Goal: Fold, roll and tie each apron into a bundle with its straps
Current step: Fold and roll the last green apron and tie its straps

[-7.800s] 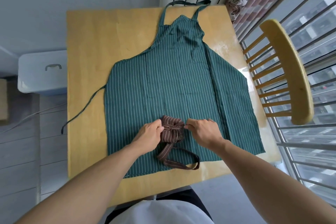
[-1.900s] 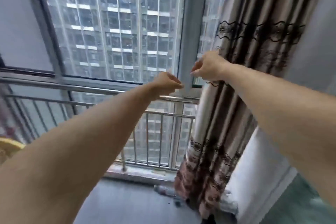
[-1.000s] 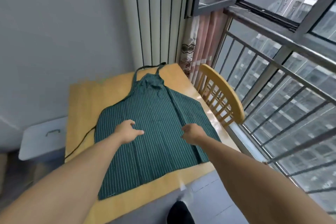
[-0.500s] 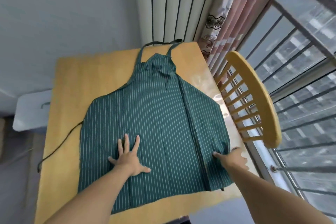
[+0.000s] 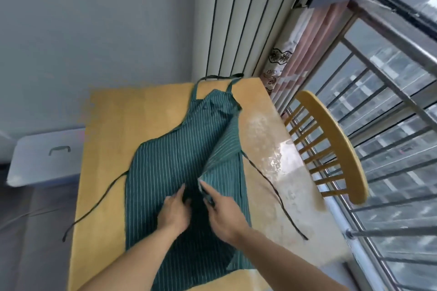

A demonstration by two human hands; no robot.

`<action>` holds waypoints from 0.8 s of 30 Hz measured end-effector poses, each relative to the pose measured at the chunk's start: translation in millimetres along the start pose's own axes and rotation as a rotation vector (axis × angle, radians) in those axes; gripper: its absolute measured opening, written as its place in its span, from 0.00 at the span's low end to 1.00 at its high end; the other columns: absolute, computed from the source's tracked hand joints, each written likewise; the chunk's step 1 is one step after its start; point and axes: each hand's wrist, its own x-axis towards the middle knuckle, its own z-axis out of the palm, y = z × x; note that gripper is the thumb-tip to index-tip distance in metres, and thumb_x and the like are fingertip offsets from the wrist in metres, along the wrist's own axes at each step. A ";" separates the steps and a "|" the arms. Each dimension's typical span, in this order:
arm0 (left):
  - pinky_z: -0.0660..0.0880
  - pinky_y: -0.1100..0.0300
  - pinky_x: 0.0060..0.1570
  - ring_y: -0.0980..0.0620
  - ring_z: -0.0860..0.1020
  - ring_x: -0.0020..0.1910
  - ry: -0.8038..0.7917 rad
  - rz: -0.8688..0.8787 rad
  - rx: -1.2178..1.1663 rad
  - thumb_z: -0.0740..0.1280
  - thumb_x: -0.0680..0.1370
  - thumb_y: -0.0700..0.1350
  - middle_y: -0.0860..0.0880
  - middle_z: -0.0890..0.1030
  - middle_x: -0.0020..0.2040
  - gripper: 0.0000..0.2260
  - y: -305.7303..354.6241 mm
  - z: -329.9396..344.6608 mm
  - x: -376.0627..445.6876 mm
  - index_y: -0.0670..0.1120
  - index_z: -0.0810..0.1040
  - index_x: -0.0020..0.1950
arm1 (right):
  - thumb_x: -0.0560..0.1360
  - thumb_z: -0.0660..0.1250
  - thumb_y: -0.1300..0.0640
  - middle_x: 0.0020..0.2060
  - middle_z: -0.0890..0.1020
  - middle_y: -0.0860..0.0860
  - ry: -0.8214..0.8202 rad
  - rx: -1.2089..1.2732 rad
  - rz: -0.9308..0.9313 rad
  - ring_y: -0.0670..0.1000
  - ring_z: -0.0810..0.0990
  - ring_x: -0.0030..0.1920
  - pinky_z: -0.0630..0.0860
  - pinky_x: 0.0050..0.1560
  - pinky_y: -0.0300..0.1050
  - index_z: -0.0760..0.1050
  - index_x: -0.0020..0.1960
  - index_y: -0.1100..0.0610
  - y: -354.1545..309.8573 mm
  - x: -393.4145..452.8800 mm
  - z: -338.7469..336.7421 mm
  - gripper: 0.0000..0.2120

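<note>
On the wooden table (image 5: pixel 113 125) lies the green striped apron (image 5: pixel 170 163), right side folded inward. Left hand (image 5: pixel 173 211) rests flat on the cloth, fingers straight. Right hand (image 5: pixel 224 214) pinches the folded edge. Both waist straps trail sideways.

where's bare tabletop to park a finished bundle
Bare table lies left of the green apron, up to the far corner, crossed lower down by the left waist strap. A narrower strip right of the apron holds the right strap. The middle is crowded: both hands work there.
</note>
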 end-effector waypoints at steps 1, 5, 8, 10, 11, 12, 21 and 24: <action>0.74 0.51 0.60 0.43 0.76 0.67 0.026 -0.062 -0.207 0.55 0.85 0.55 0.45 0.73 0.74 0.22 -13.3 -12.1 6.4 0.56 0.63 0.80 | 0.84 0.54 0.52 0.56 0.85 0.54 -0.068 -0.082 -0.024 0.60 0.82 0.52 0.77 0.49 0.51 0.52 0.81 0.37 -15.5 1.6 21.7 0.28; 0.75 0.42 0.62 0.40 0.79 0.58 -0.047 -0.458 -0.898 0.56 0.81 0.67 0.42 0.81 0.60 0.28 -72.2 -60.0 21.2 0.47 0.79 0.64 | 0.84 0.50 0.38 0.67 0.78 0.60 -0.476 -0.216 0.076 0.64 0.77 0.65 0.72 0.65 0.58 0.49 0.83 0.45 -63.8 4.5 90.6 0.29; 0.75 0.50 0.50 0.44 0.78 0.50 -0.101 -0.468 -0.880 0.65 0.74 0.70 0.45 0.79 0.52 0.30 -90.5 -77.7 10.5 0.48 0.74 0.65 | 0.79 0.53 0.28 0.78 0.67 0.54 -0.780 -0.104 0.205 0.60 0.67 0.76 0.63 0.76 0.59 0.58 0.81 0.46 -76.3 7.4 115.0 0.36; 0.74 0.46 0.61 0.41 0.76 0.64 -0.053 -0.365 -0.625 0.73 0.74 0.62 0.43 0.76 0.68 0.35 -98.1 -71.9 11.0 0.46 0.68 0.75 | 0.80 0.56 0.31 0.72 0.75 0.53 -0.656 -0.016 0.227 0.57 0.74 0.71 0.69 0.73 0.57 0.68 0.76 0.47 -67.3 13.1 115.3 0.31; 0.73 0.47 0.64 0.41 0.75 0.67 -0.018 -0.309 -0.541 0.76 0.75 0.56 0.42 0.73 0.73 0.36 -97.7 -68.7 13.7 0.46 0.66 0.77 | 0.81 0.58 0.35 0.69 0.78 0.52 -0.502 -0.010 0.223 0.55 0.78 0.66 0.73 0.69 0.54 0.72 0.73 0.48 -57.8 18.8 110.5 0.27; 0.75 0.48 0.61 0.41 0.77 0.65 0.015 -0.264 -0.500 0.77 0.74 0.52 0.42 0.72 0.74 0.37 -97.1 -64.8 18.2 0.46 0.65 0.78 | 0.82 0.61 0.39 0.66 0.80 0.50 -0.339 -0.021 0.233 0.52 0.80 0.62 0.76 0.66 0.53 0.73 0.72 0.47 -45.2 26.2 103.0 0.22; 0.76 0.59 0.34 0.54 0.79 0.37 0.232 -0.188 -0.306 0.71 0.80 0.50 0.49 0.81 0.62 0.18 -84.8 -64.5 64.5 0.49 0.74 0.68 | 0.77 0.63 0.58 0.68 0.69 0.53 0.085 -0.434 0.508 0.56 0.72 0.66 0.78 0.55 0.52 0.68 0.71 0.47 81.4 86.8 -12.3 0.23; 0.77 0.58 0.34 0.52 0.81 0.38 0.281 -0.204 -0.415 0.72 0.79 0.48 0.53 0.81 0.55 0.14 -74.3 -69.3 78.5 0.50 0.76 0.63 | 0.83 0.58 0.51 0.58 0.77 0.53 0.131 -0.490 0.373 0.55 0.73 0.56 0.74 0.53 0.52 0.74 0.58 0.53 75.5 102.9 -25.7 0.09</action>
